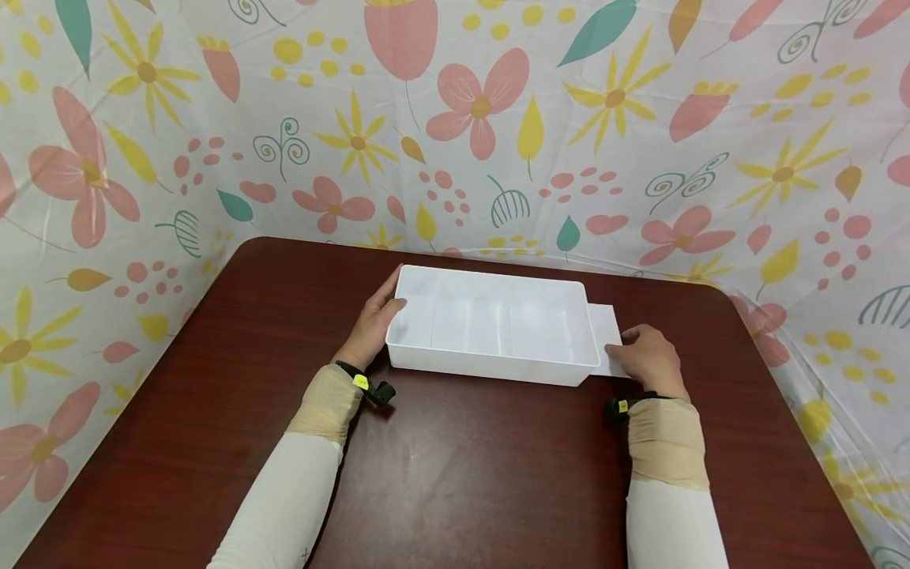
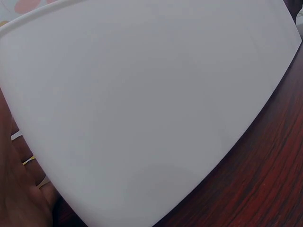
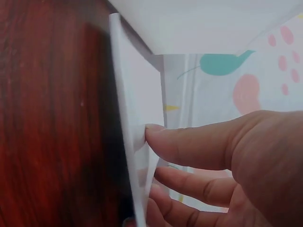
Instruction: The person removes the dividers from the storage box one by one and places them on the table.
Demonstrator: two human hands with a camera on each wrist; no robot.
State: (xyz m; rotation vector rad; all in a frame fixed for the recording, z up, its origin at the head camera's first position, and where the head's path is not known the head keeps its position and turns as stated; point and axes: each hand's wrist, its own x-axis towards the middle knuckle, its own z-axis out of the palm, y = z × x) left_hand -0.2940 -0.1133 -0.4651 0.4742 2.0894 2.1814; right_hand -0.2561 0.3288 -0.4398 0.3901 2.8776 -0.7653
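- On the far half of a dark red-brown table (image 1: 469, 482), a shallow white box (image 1: 490, 320) rests with its long side running left to right; its inside faces upward.
- At the left end of this box is the left hand (image 1: 370, 328): the thumb bends over the rim onto the inner side, and the other fingers are along the outside. The grip is narrow, with the end wall between thumb and fingers.
- From the right end of the box a white flat piece (image 1: 604, 336) sticks out, lying low by the table surface. How far it goes under the box, one cannot tell.
- On the outer edge of this piece is the right hand (image 1: 648, 359). In the right wrist view the thumb presses on its upper face and the fingers are curled close to its edge, so the grip is almost closed and pinches the piece.
- Around both wrists are black straps with small cameras, the left one (image 1: 380, 393) and the right one (image 1: 614, 408), each with a yellow label near it.
- Above the straps come beige wraps (image 1: 667, 442), then white sleeves (image 1: 284, 498).
- Behind the table hangs a white cloth (image 1: 284, 95) with pink, yellow and green flowers and leaves.
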